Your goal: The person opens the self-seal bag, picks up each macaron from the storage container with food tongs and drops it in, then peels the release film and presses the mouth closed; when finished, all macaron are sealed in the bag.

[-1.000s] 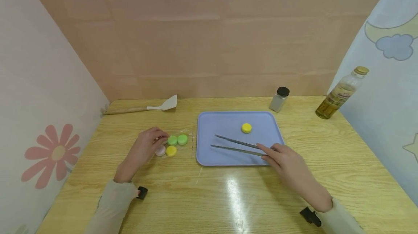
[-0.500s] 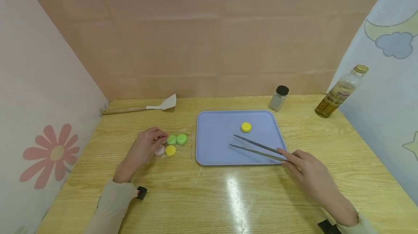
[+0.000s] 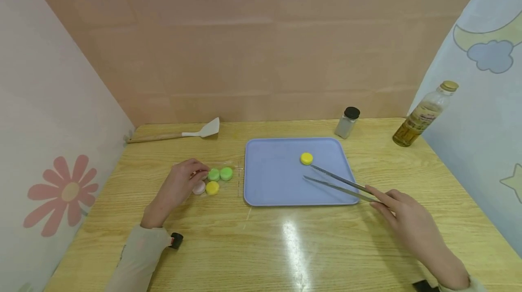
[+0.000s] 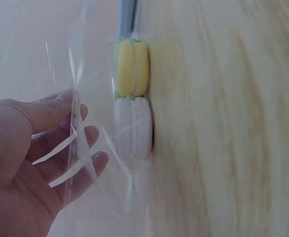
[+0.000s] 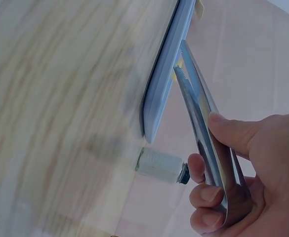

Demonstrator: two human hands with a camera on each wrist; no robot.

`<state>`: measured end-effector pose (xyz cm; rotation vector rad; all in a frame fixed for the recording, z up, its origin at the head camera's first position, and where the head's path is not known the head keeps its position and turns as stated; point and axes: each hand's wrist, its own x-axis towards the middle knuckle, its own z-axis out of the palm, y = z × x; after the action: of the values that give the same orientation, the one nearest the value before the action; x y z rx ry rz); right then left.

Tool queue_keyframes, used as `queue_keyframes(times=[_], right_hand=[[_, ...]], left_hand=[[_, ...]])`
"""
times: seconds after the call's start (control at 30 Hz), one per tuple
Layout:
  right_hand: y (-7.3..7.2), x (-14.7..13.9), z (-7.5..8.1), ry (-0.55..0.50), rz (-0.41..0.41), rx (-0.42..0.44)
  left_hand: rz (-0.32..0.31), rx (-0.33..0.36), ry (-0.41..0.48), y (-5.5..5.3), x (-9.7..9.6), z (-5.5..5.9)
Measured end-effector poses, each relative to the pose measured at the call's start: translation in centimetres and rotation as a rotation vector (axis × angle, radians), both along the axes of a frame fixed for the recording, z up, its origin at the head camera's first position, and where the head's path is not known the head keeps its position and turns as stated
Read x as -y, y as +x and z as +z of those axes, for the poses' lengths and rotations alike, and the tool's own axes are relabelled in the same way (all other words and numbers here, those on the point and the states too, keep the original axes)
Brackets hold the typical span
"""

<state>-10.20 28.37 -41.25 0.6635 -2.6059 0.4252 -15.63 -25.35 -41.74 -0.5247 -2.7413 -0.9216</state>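
My left hand (image 3: 179, 181) pinches the edge of a clear plastic bag (image 4: 92, 158) at the left. In the bag lie green macarons (image 3: 226, 174), a yellow macaron (image 3: 212, 188) and a pale pink macaron (image 3: 199, 188); my fingers hide part of the group. Metal tongs (image 3: 338, 177) are held in my right hand (image 3: 416, 224), thumb on one arm and fingers around the other. Their tips are apart with nothing between them, over the blue tray (image 3: 265, 188). Near the tips, a single yellow macaron (image 3: 306, 158) sits on the tray.
At the back left lies a spatula (image 3: 167, 136) with a wooden handle. A small jar (image 3: 345, 126) with a black lid stands behind the tray. Farther right is an oil bottle (image 3: 422, 117). Walls close off the table's back and sides.
My right hand has drawn the tongs rightward and toward me across the tray, bringing their tips beneath the lone yellow macaron. My left hand stays on the bag.
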Motion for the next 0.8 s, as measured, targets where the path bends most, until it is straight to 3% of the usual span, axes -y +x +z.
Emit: queue_keyframes(times=[0.4, 0.8], right_hand=[[-0.6, -1.3, -0.4, 0.011, -0.054, 0.004], [-2.7, -0.7, -0.6, -0.001, -0.023, 0.062]], left_hand=[[0.001, 0.009, 0.010, 0.1, 0.0, 0.2], [0.000, -0.002, 0.006, 0.2, -0.1, 0.4]])
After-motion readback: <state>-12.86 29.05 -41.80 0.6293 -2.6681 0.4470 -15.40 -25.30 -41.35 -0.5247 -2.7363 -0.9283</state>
